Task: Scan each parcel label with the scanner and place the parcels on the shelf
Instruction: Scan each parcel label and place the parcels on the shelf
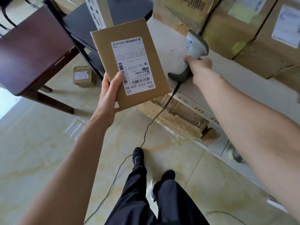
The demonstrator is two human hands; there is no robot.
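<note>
Above the tiled floor, the left hand [109, 93] clamps a flat brown cardboard parcel [129, 62], label up; the right hand [198, 65] grips the grey corded scanner [193, 52] on the white shelf [227, 75]. Its trailing cable [146, 132] could snag underfoot.

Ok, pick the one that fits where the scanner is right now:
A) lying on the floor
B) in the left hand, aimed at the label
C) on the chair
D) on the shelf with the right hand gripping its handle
D: the right hand grips the handle of the scanner, which rests on the shelf; the left hand holds the parcel.
</note>
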